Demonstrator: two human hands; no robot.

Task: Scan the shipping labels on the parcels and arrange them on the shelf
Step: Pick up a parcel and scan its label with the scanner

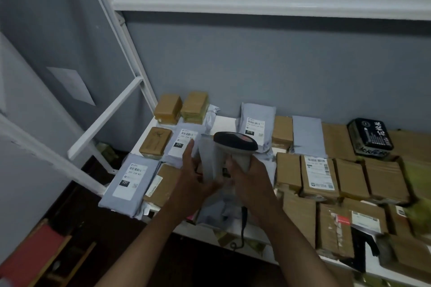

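Both hands meet above the shelf (224, 123): left hand (194, 178) holding a soft grey mailer (210, 161), right hand (250, 176) gripping the smooth scanner (235, 144) just beside it.

Hands (191, 177) — scanner (235, 149), grey parcel (208, 161), shelf (224, 123)

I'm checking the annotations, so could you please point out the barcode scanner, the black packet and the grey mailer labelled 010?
barcode scanner (235, 141): head view, dark top.
black packet (370, 136): head view, printed face.
grey mailer labelled 010 (253, 109): head view, bare upper part.
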